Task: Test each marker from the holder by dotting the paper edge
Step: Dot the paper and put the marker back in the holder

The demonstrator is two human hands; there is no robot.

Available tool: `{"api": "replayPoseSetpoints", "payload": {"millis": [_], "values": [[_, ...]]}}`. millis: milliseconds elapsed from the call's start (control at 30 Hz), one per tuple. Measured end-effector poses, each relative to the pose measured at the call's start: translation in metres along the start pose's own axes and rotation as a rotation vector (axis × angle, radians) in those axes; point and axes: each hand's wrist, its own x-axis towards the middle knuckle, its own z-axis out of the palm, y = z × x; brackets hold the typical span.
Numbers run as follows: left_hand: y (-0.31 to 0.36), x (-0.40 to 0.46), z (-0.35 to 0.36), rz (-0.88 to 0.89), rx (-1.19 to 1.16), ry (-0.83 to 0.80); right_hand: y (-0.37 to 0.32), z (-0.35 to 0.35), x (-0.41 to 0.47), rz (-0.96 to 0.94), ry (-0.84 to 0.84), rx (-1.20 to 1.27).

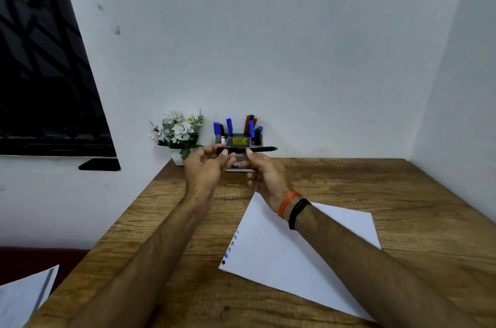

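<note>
I hold a thin black marker (259, 149) level in front of the holder, its teal end pointing right. My left hand (206, 166) pinches the marker's left end, which looks like its cap. My right hand (264, 174) grips the barrel near the middle. The grey marker holder (243, 141) stands at the table's far edge against the wall, with several blue, red, green and black markers upright in it. A white sheet of paper (290, 255) lies on the table below my right forearm, with several coloured dots (230, 247) along its left edge.
A small white pot of white artificial flowers (178, 134) stands left of the holder. The wooden table (188, 247) ends at the wall behind and the wall on the right. More paper (24, 298) lies off the table at the lower left. A dark window (40, 72) is at left.
</note>
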Motion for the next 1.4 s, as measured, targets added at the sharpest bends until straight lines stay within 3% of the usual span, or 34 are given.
{"api": "replayPoseSetpoints", "payload": {"millis": [233,467,700,1400], "values": [[0.008,0.001,-0.007,-0.05,0.208,-0.225,-0.005,-0.015,-0.002,-0.078,0.035,-0.063],[0.001,0.004,-0.011,0.291,0.807,-0.545,-0.013,-0.036,-0.008,-0.181,-0.073,-0.305],[-0.013,-0.003,-0.009,0.379,1.014,-0.625,-0.006,-0.054,-0.009,-0.166,-0.146,-0.346],[-0.03,-0.01,-0.007,0.654,1.029,-0.689,0.001,-0.058,-0.001,-0.164,-0.303,-0.275]]}}
